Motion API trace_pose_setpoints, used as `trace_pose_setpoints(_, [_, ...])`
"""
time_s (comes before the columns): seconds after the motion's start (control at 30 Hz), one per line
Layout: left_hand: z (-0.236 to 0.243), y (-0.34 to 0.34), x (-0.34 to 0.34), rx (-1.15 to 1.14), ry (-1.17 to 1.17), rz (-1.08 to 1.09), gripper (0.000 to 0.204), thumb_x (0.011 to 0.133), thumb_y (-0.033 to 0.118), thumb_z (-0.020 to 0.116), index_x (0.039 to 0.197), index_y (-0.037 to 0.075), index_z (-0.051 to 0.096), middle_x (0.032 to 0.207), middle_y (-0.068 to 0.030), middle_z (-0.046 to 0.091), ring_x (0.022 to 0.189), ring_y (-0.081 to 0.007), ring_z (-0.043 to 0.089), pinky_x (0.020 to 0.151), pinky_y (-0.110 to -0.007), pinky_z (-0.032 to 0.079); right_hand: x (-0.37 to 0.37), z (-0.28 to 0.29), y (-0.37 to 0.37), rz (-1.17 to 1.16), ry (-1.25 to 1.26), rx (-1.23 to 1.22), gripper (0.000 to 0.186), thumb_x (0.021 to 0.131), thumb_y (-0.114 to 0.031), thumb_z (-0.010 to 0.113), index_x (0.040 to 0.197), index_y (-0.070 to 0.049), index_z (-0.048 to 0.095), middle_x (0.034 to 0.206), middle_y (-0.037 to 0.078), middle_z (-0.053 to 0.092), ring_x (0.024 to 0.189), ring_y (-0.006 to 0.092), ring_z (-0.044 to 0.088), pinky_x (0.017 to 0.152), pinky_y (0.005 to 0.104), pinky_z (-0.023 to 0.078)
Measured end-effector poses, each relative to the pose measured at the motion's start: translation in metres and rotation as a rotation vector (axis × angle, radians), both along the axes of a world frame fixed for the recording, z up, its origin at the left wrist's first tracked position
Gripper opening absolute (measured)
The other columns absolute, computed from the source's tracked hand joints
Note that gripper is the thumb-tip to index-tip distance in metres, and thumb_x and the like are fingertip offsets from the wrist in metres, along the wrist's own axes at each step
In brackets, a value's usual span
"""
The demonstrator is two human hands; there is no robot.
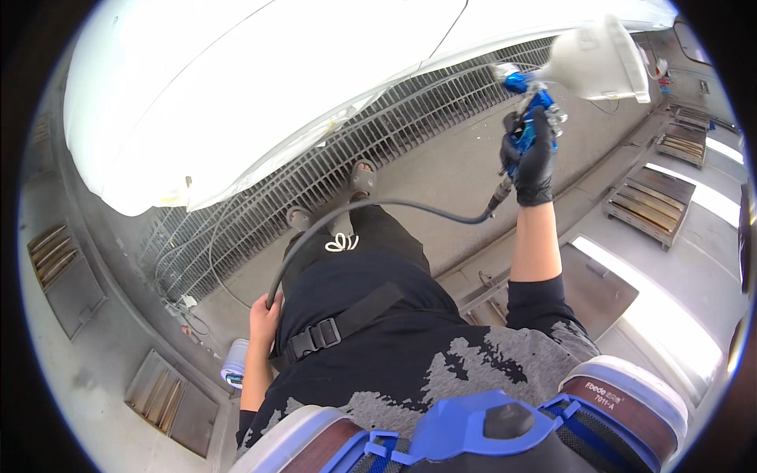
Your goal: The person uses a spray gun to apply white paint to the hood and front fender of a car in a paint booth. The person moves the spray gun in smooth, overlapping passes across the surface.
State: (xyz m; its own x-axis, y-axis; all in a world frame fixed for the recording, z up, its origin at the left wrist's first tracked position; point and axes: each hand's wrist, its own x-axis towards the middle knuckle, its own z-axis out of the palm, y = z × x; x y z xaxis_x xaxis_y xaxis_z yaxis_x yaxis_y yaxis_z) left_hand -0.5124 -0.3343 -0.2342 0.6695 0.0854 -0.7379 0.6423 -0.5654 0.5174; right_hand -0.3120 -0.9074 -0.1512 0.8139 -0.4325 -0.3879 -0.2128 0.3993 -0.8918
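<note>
My right hand [535, 162], in a black glove, is wrapped round the handle of a blue spray gun [538, 101] at the upper right. A large whitish paint cup [595, 61] sits on the gun, tilted sideways. From the gun's base a dark air hose [402, 203] loops across my front to my left hand. That bare left hand [264, 314] is closed round the hose beside my hip. Beyond the gun's nozzle lies a big white panel [260, 87], which looks like a vehicle body. The gun and the panel's edge do not touch.
Floor grating [441, 106] runs along the panel's lower edge. A thin cable [213, 256] lies across the grating at left. A lidded whitish container [234, 363] stands near my left forearm. Slatted wall vents [650, 201] line the right side. My respirator [481, 426] fills the lower edge.
</note>
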Motion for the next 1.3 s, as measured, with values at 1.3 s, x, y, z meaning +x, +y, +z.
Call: trace_pose_setpoints(1.3, [-0.056,0.135,-0.225,0.037,-0.127,0.257,0.044,0.102,0.037,0.066,0.077,0.002,0.059,0.060,0.0042,0.042,0.061,-0.0090,0.037,0.053,-0.033,0.035,-0.105,-0.052,0.217,0.146,0.023,-0.018,0.035,0.098,-0.046,0.065,0.090,-0.013,0.060,0.068,-0.001,0.055,0.039,0.0101,0.039,0.039,0.0275,0.029])
